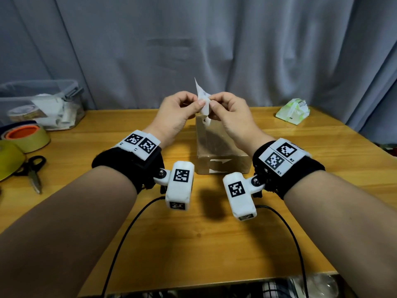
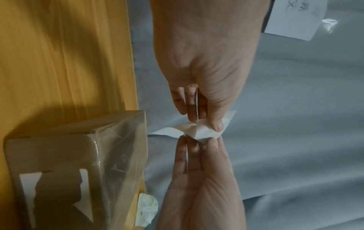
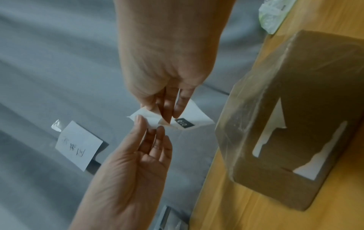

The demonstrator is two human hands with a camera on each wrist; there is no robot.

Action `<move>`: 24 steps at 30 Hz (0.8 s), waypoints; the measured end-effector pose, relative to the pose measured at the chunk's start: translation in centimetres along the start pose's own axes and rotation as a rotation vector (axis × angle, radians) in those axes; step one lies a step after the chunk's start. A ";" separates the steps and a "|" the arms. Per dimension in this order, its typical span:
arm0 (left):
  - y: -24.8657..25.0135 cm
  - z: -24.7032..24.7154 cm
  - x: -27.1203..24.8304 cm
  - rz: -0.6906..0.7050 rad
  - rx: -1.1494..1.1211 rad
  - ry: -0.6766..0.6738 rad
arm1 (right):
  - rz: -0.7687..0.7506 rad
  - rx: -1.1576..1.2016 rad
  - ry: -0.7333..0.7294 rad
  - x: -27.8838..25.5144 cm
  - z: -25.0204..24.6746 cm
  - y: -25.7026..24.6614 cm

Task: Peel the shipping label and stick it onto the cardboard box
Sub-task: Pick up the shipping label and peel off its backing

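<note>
Peeling shipping label (image 1: 203, 102) above cardboard box (image 1: 221, 151) | left hand (image 1: 176, 114) and right hand (image 1: 228, 112) pinch its edges | advice: separate backing slowly, keeping adhesive off fingers.

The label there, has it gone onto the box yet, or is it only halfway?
Not yet. Both the left hand and right hand pinch the white label in the air, apparently separating it from its backing. The cardboard box waits on the table below; sticking remains.
</note>
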State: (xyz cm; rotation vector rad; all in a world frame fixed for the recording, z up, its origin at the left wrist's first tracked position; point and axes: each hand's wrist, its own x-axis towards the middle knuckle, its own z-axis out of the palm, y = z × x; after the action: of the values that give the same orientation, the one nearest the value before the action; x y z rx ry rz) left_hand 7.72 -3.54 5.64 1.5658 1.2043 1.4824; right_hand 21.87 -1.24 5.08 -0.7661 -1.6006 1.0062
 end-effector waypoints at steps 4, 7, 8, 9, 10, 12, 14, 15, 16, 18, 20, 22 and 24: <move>-0.4 0.0 -0.1 -0.033 -0.044 0.003 | 0.063 0.032 0.016 -0.3 0.1 -0.1; -0.2 0.1 -0.2 0.033 0.106 -0.023 | 0.088 0.034 0.026 -0.2 0.1 -0.4; -0.1 0.2 -0.2 0.052 0.141 -0.034 | 0.054 0.010 0.021 -0.1 0.1 -0.5; 0.0 0.3 -0.2 0.066 0.169 -0.040 | 0.012 -0.016 0.020 -0.1 0.1 -0.6; 0.1 0.4 -0.1 0.073 0.191 -0.038 | -0.020 -0.027 0.028 -0.1 0.1 -0.7; 0.3 0.6 0.0 0.077 0.215 -0.025 | -0.038 -0.024 0.049 0.0 0.2 -0.8; 0.5 0.6 0.0 0.062 0.196 -0.017 | -0.039 -0.035 0.061 0.2 0.1 -0.8; 0.5 0.6 0.0 0.058 0.186 -0.017 | -0.034 -0.035 0.064 0.4 0.1 -0.7; 0.5 0.6 0.0 0.058 0.179 -0.018 | -0.025 -0.028 0.070 0.5 0.0 -0.6; 0.3 0.5 -0.1 0.053 0.151 -0.023 | -0.002 -0.012 0.095 0.6 -0.2 -0.4; -0.2 0.4 -0.2 0.041 0.117 -0.015 | 0.015 -0.024 0.123 0.7 -0.2 -0.2; -0.7 0.5 -0.4 0.015 0.115 0.001 | 0.009 -0.065 0.136 0.5 0.0 0.0; -0.8 0.6 -0.6 -0.004 0.124 0.002 | -0.027 -0.127 0.120 0.3 0.2 0.0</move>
State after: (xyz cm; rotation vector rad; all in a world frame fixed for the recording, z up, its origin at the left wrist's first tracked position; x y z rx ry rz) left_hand 8.17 -3.77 4.63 1.6426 1.3215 1.4306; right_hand 21.61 -0.96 5.17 -0.8724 -1.5780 0.8291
